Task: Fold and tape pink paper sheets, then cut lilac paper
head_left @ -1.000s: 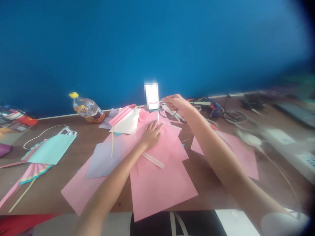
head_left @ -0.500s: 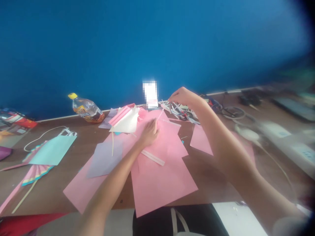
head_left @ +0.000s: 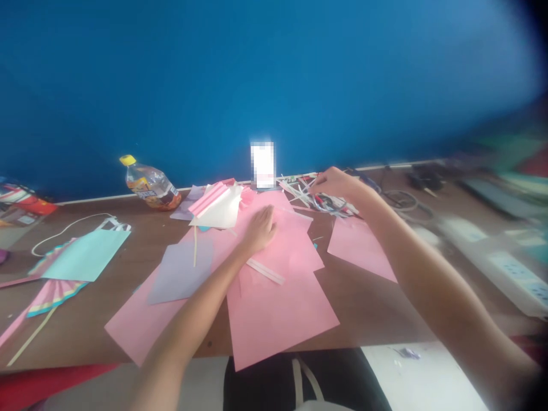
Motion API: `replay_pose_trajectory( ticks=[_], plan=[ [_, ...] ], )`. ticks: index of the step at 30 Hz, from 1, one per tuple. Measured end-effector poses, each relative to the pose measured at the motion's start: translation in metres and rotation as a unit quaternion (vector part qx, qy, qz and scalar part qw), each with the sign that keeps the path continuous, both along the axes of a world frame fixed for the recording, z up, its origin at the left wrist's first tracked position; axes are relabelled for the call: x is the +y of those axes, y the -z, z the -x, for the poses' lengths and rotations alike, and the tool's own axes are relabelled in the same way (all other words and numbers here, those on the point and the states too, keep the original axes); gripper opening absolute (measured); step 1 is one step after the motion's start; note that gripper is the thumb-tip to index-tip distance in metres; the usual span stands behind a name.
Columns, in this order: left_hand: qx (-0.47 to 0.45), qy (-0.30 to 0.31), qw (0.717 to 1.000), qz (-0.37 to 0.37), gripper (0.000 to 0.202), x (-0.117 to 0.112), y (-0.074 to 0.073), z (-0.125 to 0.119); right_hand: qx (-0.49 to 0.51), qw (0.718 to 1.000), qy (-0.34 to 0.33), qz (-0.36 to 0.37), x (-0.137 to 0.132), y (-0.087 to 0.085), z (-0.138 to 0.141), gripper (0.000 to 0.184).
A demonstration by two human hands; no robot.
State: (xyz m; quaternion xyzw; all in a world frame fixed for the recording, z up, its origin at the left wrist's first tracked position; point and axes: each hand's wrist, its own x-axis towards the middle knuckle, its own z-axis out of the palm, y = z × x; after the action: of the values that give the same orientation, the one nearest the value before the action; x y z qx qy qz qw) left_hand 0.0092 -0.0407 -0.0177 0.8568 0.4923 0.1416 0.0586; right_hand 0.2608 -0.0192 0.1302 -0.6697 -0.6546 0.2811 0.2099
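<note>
My left hand (head_left: 260, 229) lies flat on the pink paper (head_left: 282, 319), its fingers stretched forward. Over a heap of thin white and grey strips (head_left: 297, 191) at the back of the table is my right hand (head_left: 336, 184). Its fingertips are pinched together and point down to the left; whatever they hold, if anything, is too small to make out. Just below my left hand, a folded white strip (head_left: 266, 272) rests on the pink sheets. A pleated pink paper piece with a cream panel (head_left: 218, 210) lies beyond it to the left.
A bottle with a yellow cap (head_left: 152, 185) leans near the blue wall. A lit, blurred-out phone screen (head_left: 262, 165) stands at the back. Pale blue card (head_left: 88, 254) and a pleated fan (head_left: 57, 297) lie left. A white power strip (head_left: 514, 274) and cables are right.
My right hand has moved right and down, onto the heap of strips. A thin pale strip seen near my left fingertips no longer shows there. My left hand has stayed on the paper.
</note>
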Motion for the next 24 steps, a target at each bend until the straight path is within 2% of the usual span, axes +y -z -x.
replay_pose_trajectory(
  ticks=[13, 20, 24],
  plan=[
    [0.019, -0.007, 0.999, 0.027, 0.057, -0.005, -0.014, -0.005, -0.134, 0.986, -0.047, 0.091, -0.020, 0.026, -0.011, 0.015],
    [0.013, -0.001, 1.000, 0.012, 0.055, -0.005, -0.013, -0.005, -0.227, 0.966, -0.095, 0.075, -0.021, 0.042, -0.009, 0.019],
    [0.009, -0.014, 1.000, 0.003, 0.054, -0.007, -0.014, -0.008, -0.244, 0.960, -0.109, 0.088, -0.020, 0.044, -0.007, 0.017]
  ],
)
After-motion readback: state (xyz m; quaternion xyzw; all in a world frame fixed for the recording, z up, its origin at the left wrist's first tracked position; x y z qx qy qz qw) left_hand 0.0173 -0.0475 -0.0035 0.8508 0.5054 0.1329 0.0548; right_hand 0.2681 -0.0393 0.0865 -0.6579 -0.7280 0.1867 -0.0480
